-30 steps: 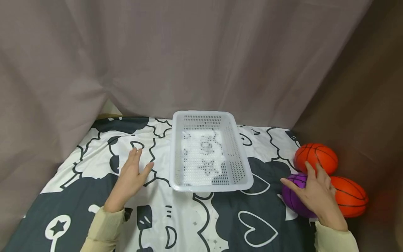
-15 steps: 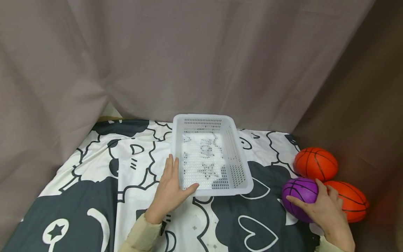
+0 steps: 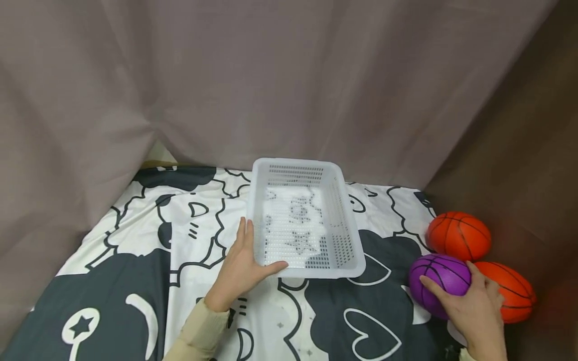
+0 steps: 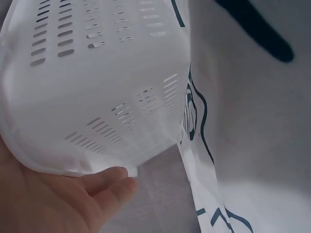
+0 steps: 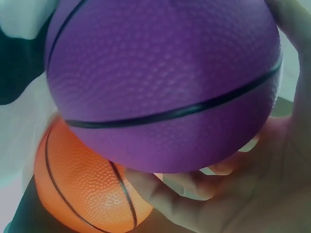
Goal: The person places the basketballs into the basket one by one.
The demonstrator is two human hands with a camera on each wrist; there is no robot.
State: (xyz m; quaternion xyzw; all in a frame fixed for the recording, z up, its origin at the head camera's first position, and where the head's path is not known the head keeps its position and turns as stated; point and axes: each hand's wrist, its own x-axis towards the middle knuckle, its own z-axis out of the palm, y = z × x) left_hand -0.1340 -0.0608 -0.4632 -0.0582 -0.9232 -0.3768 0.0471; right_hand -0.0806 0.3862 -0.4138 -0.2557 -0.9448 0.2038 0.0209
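Observation:
My left hand [image 3: 239, 268] lies at the near left corner of a white plastic basket [image 3: 351, 225], fingers straight along its left side and thumb across the near rim. In the left wrist view, fingertips [image 4: 114, 187] sit right at the edge of the slotted basket [image 4: 92, 77]. My right hand [image 3: 478, 306] grips a purple toy basketball [image 3: 444, 273], thumb on its left side and fingers round the far right. The right wrist view shows the fingers curled against the purple basketball [image 5: 165, 73]; part of the hand is cut off by the frame.
Two orange toy basketballs, one behind [image 3: 458, 234] and one to the right [image 3: 510, 291], sit close to the purple one. A black and white patterned cloth [image 3: 347, 321] covers the surface. Grey-brown curtains [image 3: 289, 80] hang at the back and sides.
My left hand moved right from the cloth to the basket's corner. My right hand came down around the purple basketball, which now shows more between thumb and fingers.

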